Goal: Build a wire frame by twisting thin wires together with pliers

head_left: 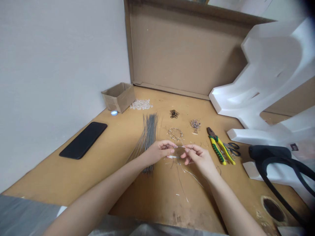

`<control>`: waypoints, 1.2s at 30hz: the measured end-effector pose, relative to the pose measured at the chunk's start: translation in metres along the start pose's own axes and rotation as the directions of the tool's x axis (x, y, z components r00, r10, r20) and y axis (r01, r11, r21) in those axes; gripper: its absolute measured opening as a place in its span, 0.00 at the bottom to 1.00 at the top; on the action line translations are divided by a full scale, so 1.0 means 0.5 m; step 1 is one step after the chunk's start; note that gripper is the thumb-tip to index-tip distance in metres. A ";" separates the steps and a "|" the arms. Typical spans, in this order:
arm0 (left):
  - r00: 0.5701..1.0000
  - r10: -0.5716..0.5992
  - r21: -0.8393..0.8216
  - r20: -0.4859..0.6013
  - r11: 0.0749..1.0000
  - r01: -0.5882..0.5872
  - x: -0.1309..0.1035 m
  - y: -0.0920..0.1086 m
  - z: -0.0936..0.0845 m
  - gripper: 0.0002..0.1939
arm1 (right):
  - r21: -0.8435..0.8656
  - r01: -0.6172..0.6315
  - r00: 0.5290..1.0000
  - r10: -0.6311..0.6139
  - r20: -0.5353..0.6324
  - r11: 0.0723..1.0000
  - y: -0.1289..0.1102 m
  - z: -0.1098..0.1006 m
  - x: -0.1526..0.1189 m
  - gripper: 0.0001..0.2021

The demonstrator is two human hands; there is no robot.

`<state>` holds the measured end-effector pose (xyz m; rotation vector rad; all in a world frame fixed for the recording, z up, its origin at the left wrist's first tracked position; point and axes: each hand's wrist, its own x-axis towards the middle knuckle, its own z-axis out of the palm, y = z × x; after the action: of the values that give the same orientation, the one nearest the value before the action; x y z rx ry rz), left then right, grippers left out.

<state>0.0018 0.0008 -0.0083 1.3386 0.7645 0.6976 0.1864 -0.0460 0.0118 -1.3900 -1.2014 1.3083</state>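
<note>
Here, the thin wire [181, 146] ran crosswise above the table [98, 180], bridging the gap between two hands, neither clearly nearer. The left hand [157, 152] pinched one side fingertip to thumb, the right hand [199, 159] the other.

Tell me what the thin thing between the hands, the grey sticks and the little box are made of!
Thin thing: probably metal wire, since it's slender and pale, maybe a bit shiny.
Grey sticks: likely metal wire too, dull grey, because they're long, thin and mostly straight.
Little box: seems to be cardboard, matte brown with thin walls.
</note>
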 end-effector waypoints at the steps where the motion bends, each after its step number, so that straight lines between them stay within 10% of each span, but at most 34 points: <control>1: 1.000 -0.004 0.008 0.004 1.000 0.004 0.001 -0.002 0.000 0.14 | -0.002 -0.026 0.999 0.026 0.038 1.000 0.000 -0.002 0.000 0.15; 24: 0.953 0.219 0.224 -0.208 0.959 -0.172 -0.012 0.008 0.011 0.09 | -0.010 -0.005 0.998 0.006 0.060 1.000 0.011 0.004 0.001 0.15; 36: 0.994 0.102 0.101 0.029 0.989 -0.105 -0.013 0.009 0.018 0.09 | -0.038 -0.161 0.937 0.165 0.307 0.986 0.003 0.001 -0.004 0.15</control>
<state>0.0052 -0.0092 -0.0026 1.4860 0.7231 0.7310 0.1860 -0.0484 0.0108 -1.3498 -1.3221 1.6873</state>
